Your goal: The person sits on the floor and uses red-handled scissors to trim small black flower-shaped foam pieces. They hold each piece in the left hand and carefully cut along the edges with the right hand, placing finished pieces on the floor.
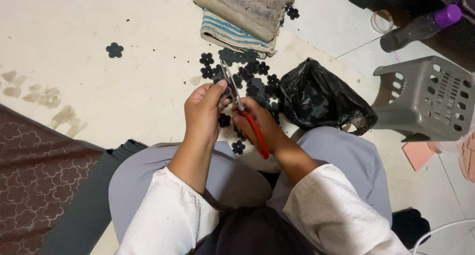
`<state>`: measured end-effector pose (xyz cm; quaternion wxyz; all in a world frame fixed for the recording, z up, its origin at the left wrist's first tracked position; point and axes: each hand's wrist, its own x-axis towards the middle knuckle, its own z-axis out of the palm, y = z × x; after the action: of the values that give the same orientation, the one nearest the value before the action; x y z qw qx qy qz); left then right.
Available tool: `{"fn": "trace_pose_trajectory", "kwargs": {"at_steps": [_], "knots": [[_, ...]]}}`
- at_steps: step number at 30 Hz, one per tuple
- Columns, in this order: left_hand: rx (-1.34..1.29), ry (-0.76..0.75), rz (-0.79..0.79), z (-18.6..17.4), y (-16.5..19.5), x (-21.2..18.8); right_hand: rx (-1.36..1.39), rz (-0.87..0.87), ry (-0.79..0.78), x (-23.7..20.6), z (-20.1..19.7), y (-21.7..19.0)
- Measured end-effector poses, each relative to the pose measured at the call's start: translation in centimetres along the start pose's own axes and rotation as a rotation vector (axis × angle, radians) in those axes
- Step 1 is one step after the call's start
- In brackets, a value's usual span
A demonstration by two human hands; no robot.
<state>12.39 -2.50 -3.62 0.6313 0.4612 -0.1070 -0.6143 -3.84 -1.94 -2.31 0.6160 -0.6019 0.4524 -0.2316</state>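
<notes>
My right hand [260, 124] grips red-handled scissors [257, 134], their metal blades pointing up and away from me. My left hand [203, 111] pinches a small black flower-shaped piece [225, 93] at the blades. Beyond my hands a heap of black flower-shaped cutouts [247, 74] lies on the pale floor, and single ones sit near my knees [238, 146] and off to the left [114, 49]. I sit with grey-clad knees apart, white sleeves at my wrists.
A black plastic bag [321, 99] lies right of the heap. A grey plastic stool [425, 99] lies tipped over at the right, a purple-capped bottle [420, 25] behind it. Folded cloths [237, 35] at the top, dark patterned sheet [39, 181] at the left.
</notes>
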Motion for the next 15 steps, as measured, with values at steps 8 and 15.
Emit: {"fn": "trace_pose_trajectory", "kwargs": {"at_steps": [8, 15], "knots": [[-0.020, 0.020, -0.007, 0.05, 0.11, -0.16, -0.004, 0.102, 0.024, -0.18, 0.24, -0.80], [-0.075, 0.008, -0.008, 0.01, 0.03, 0.12, 0.131, 0.087, -0.005, -0.15, -0.01, -0.33]]}}
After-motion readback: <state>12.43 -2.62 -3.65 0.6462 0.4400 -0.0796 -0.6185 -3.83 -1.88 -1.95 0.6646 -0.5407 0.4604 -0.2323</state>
